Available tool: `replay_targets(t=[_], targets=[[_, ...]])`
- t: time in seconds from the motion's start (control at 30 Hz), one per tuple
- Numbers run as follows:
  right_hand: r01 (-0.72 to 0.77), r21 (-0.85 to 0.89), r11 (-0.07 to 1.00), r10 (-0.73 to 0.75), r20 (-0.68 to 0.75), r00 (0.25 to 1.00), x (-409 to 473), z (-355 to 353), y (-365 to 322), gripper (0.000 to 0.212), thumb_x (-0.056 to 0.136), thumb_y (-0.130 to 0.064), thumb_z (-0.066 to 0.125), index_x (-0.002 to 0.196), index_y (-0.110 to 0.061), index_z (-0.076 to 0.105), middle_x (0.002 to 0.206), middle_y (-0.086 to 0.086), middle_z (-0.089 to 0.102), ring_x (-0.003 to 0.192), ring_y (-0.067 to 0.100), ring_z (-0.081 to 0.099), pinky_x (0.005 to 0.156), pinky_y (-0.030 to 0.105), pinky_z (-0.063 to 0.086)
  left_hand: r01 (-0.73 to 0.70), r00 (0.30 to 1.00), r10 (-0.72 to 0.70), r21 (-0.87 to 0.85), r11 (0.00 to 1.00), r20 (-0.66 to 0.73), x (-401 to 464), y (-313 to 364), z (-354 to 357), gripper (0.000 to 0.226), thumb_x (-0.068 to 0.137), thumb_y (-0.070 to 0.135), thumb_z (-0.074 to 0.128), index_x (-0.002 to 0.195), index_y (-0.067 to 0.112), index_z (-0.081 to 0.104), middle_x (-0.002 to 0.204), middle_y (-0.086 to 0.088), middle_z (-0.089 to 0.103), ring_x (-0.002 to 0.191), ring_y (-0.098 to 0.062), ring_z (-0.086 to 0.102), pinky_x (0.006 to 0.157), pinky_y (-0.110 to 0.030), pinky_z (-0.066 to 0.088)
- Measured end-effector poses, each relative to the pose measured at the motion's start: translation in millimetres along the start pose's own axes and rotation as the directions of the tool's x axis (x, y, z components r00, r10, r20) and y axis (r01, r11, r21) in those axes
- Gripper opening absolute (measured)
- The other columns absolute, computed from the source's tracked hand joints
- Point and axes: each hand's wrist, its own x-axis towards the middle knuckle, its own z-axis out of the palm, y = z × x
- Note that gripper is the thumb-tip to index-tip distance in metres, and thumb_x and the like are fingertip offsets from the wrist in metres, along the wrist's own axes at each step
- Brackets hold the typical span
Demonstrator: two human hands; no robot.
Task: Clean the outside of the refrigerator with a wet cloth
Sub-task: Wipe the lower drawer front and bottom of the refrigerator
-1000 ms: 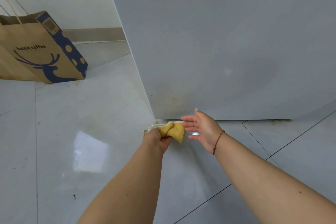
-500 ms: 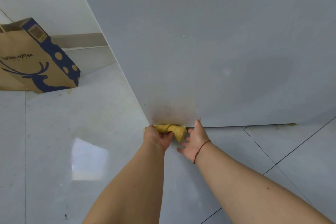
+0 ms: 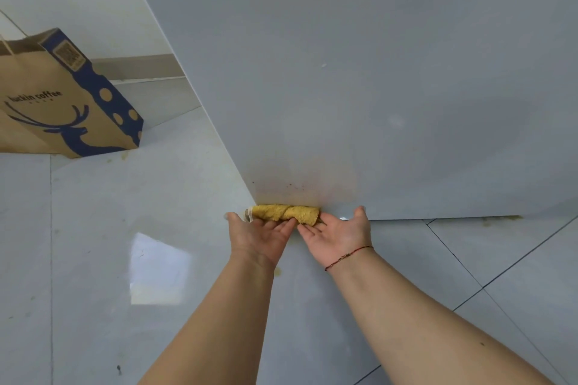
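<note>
The refrigerator's grey side panel (image 3: 375, 87) fills the upper right of the view, with a brownish stain (image 3: 300, 184) near its lower left corner. A yellow cloth (image 3: 286, 212), twisted into a roll, lies along the panel's bottom edge just below the stain. My left hand (image 3: 259, 236) and my right hand (image 3: 339, 236) are both turned palm up beneath the roll, fingers straight and angled toward each other. The roll rests against their fingertips. A red string bracelet circles my right wrist.
A brown paper coffee bag (image 3: 62, 109) with a blue deer print stands on the floor at the left, by the wall. Glossy grey floor tiles (image 3: 125, 228) spread around the refrigerator's base. Yellowish grime (image 3: 500, 217) shows along the bottom edge at the right.
The cloth was bunched in my left hand; now it is twisted into a long roll across both hands' fingers. My right hand came in under it, and both palms turned up.
</note>
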Motion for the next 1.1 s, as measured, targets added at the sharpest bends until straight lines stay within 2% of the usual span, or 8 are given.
replay_targets(t=[0.17, 0.3, 0.4, 0.6, 0.87, 0.97, 1.03, 1.1], targets=[[0.067, -0.023, 0.998, -0.065, 0.071, 0.995, -27, 7, 0, 0.097, 0.090, -0.071, 0.022, 0.138, 0.012, 0.034, 0.142, 0.029, 0.039, 0.138, 0.036, 0.033, 0.116, 0.044, 0.024, -0.033, 0.999, 0.032, 0.028, 0.999, 0.038, -22, 5, 9, 0.092, 0.093, 0.071, 0.024, 0.153, 0.001, 0.016, 0.153, -0.029, 0.026, 0.141, -0.046, 0.028, 0.112, -0.057, 0.030], [0.121, -0.064, 0.991, -0.113, 0.117, 0.987, -43, 13, 1, 0.095, 0.090, -0.071, 0.024, 0.135, 0.011, 0.040, 0.140, 0.028, 0.042, 0.136, 0.035, 0.036, 0.115, 0.044, 0.027, -0.088, 0.995, 0.081, 0.135, 0.987, 0.054, -41, 4, 20, 0.074, 0.101, 0.055, 0.024, 0.148, -0.002, 0.028, 0.148, -0.030, 0.036, 0.137, -0.044, 0.037, 0.104, -0.050, 0.040], [0.166, -0.107, 0.980, -0.148, 0.161, 0.976, -56, 17, 2, 0.092, 0.090, -0.070, 0.025, 0.133, 0.009, 0.046, 0.136, 0.025, 0.048, 0.132, 0.037, 0.041, 0.112, 0.044, 0.032, -0.167, 0.986, 0.155, 0.253, 0.953, 0.066, -53, 3, 28, 0.053, 0.104, 0.040, 0.034, 0.134, -0.002, 0.048, 0.131, -0.029, 0.054, 0.116, -0.040, 0.057, 0.086, -0.040, 0.053], [0.237, -0.185, 0.954, -0.190, 0.241, 0.952, -76, 28, 3, 0.085, 0.094, -0.065, 0.025, 0.130, 0.008, 0.051, 0.137, 0.021, 0.049, 0.127, 0.037, 0.046, 0.108, 0.043, 0.038, -0.301, 0.949, 0.316, 0.357, 0.884, 0.015, -79, 1, 45, 0.016, 0.099, 0.015, 0.055, 0.096, -0.001, 0.059, 0.091, -0.021, 0.068, 0.077, -0.026, 0.070, 0.067, -0.028, 0.061], [0.369, -0.423, 0.828, -0.175, 0.429, 0.886, -99, 51, 12, 0.078, 0.095, -0.063, 0.018, 0.126, -0.002, 0.055, 0.140, 0.014, 0.048, 0.130, 0.033, 0.045, 0.111, 0.039, 0.035, -0.292, 0.947, 0.319, 0.291, 0.911, -0.048, -93, 28, 64, 0.010, 0.096, 0.006, 0.054, 0.103, 0.001, 0.059, 0.085, -0.016, 0.064, 0.077, -0.023, 0.066, 0.048, -0.021, 0.056], [0.418, -0.487, 0.766, -0.159, 0.487, 0.859, -107, 51, 19, 0.074, 0.095, -0.061, 0.014, 0.124, -0.009, 0.058, 0.137, 0.008, 0.052, 0.126, 0.028, 0.050, 0.109, 0.039, 0.036, -0.309, 0.945, 0.327, 0.262, 0.914, -0.027, -106, 40, 68, 0.013, 0.098, 0.007, 0.051, 0.087, 0.005, 0.057, 0.075, -0.014, 0.063, 0.069, -0.018, 0.063, 0.048, -0.020, 0.055], [0.448, -0.486, 0.750, -0.175, 0.508, 0.844, -112, 48, 21, 0.075, 0.096, -0.059, 0.014, 0.121, -0.005, 0.059, 0.132, 0.007, 0.057, 0.122, 0.026, 0.054, 0.108, 0.039, 0.038, -0.318, 0.944, 0.329, 0.231, 0.920, -0.009, -115, 46, 73, 0.017, 0.099, 0.008, 0.049, 0.084, 0.006, 0.056, 0.068, -0.012, 0.065, 0.068, -0.017, 0.063, 0.051, -0.020, 0.055], [0.464, -0.487, 0.740, -0.195, 0.505, 0.841, -115, 42, 24, 0.074, 0.096, -0.058, 0.016, 0.116, -0.003, 0.061, 0.126, 0.009, 0.061, 0.117, 0.025, 0.058, 0.104, 0.039, 0.042, -0.325, 0.945, 0.326, 0.167, 0.931, 0.022, -126, 50, 75, 0.017, 0.100, 0.009, 0.047, 0.086, 0.004, 0.056, 0.074, -0.011, 0.065, 0.068, -0.018, 0.063, 0.055, -0.021, 0.056]])
